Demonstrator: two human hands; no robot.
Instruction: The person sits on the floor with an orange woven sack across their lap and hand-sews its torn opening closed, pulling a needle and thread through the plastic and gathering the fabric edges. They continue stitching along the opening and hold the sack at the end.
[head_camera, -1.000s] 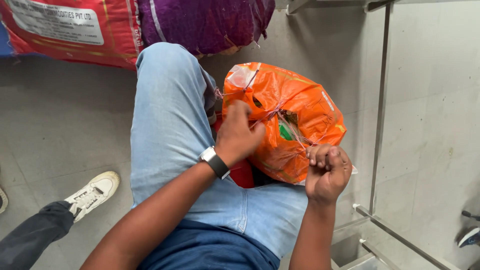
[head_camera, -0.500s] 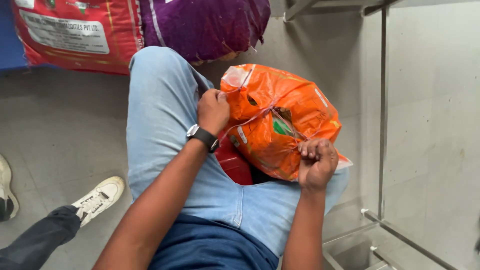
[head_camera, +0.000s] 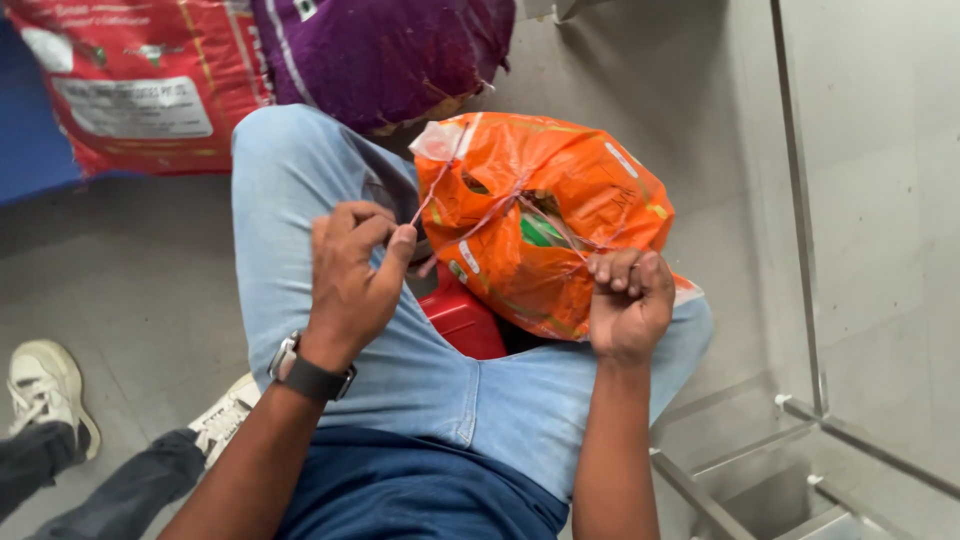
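Left hand (head_camera: 352, 268): forearm rises from the lower frame edge, wrist straight and banded by a dark watch (head_camera: 308, 373). Fingers are curled in, thumb and forefinger pinched tight on a thin pinkish string (head_camera: 432, 196), which runs up and away from the pinch to the top corner of the orange bag (head_camera: 545, 220).

Right hand (head_camera: 628, 302): forearm near vertical, knuckles upward, closed into a full fist. It grips more of the string, which leaves the fist toward the bag's middle; the fist presses against the bag's near lower edge.

The orange bag sits on the person's lap between the two hands — just beyond the right fist, just to the right of the left hand. Its long axis runs from the far left corner down toward the right fist; the string crosses its face in several lines. A red object (head_camera: 462, 318) is wedged under its near side, against the jeans (head_camera: 300, 210).

Clearance: beyond the left hand lie a purple sack (head_camera: 385, 55) and a red sack (head_camera: 150, 85), close to the raised knee. Right of the right fist — bare grey floor up to a metal frame (head_camera: 800, 240). Another person's white shoes (head_camera: 45, 385) stand left of the left forearm.
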